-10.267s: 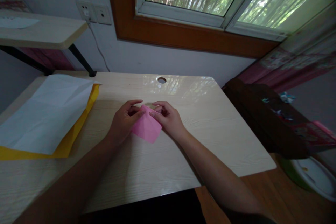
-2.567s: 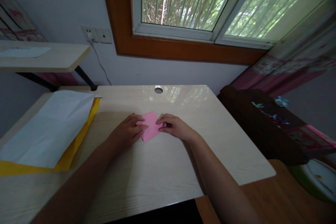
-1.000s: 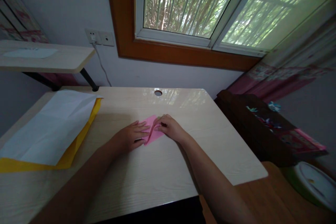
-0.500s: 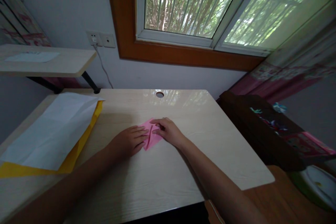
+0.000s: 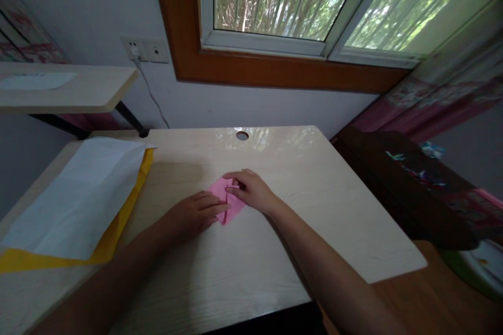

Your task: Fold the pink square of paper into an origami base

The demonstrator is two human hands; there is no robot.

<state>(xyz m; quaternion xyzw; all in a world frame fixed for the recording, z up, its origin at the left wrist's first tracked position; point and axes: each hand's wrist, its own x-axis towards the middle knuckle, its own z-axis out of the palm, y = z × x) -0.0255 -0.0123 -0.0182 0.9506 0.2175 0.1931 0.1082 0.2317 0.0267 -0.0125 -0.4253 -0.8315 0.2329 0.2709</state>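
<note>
One small folded piece of pink paper (image 5: 227,201) lies flat on the pale wood-grain desk (image 5: 275,251), and two bare hands work on it. Well off to the left of the fingers sit two larger sheets, one white sheet of paper (image 5: 78,193) lying on top of one yellow sheet of paper (image 5: 113,214), which shows only as a border along the white sheet's right and near edges. One round cable hole (image 5: 242,135) is cut in the desk beyond the fingers, near the far edge.

The left hand (image 5: 192,214) lies palm down with its fingers stretched out and close together, the fingertips (image 5: 220,208) pressing on the near left part of the pink paper; it grips nothing, only holds the paper flat against the desk. The right hand (image 5: 251,191) rests on the right part of the paper with its fingers curled inward. Thumb and forefinger meet at a raised fold of the paper near its far corner and appear to pinch it, though the exact grip is too small to make out clearly. The two hands' fingertips are near each other, with a strip of pink paper showing between them.
</note>
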